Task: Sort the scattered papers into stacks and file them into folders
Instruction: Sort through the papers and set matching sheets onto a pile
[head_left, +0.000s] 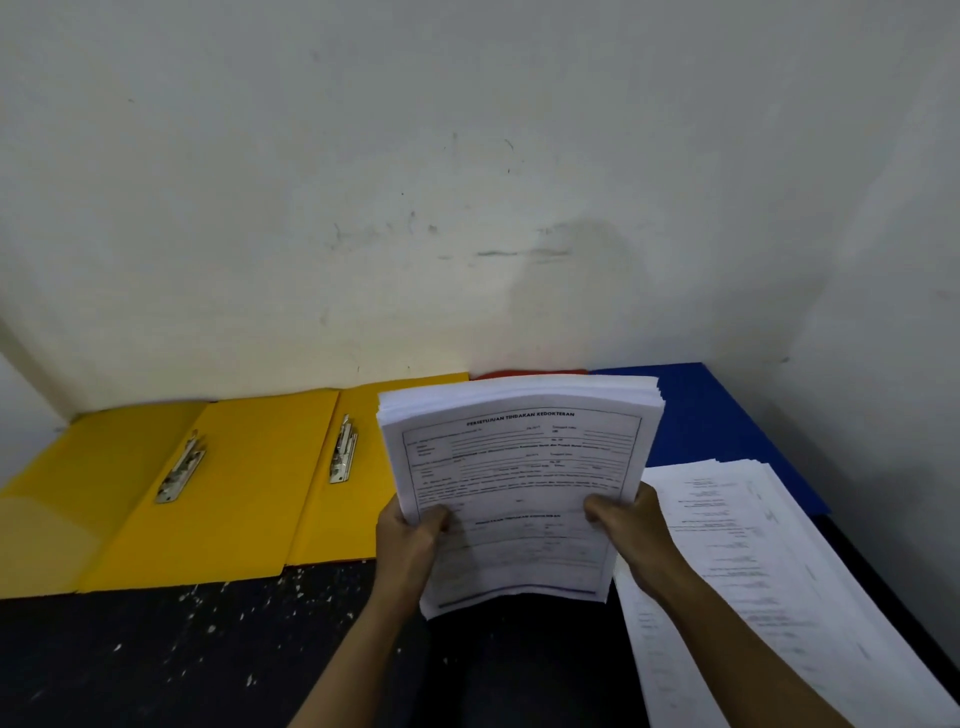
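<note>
I hold a thick stack of printed forms upright above the dark table, its top sheet facing me. My left hand grips the stack's lower left edge, thumb on the front sheet. My right hand grips the lower right edge the same way. A second pile of printed papers lies fanned out flat on the right. Two open yellow folders with metal clips lie at the left. A blue folder lies at the back right, and a red folder peeks out behind the held stack.
The dark table is speckled with white paint flecks at the front left. A pale wall rises directly behind the folders and closes in on the right side.
</note>
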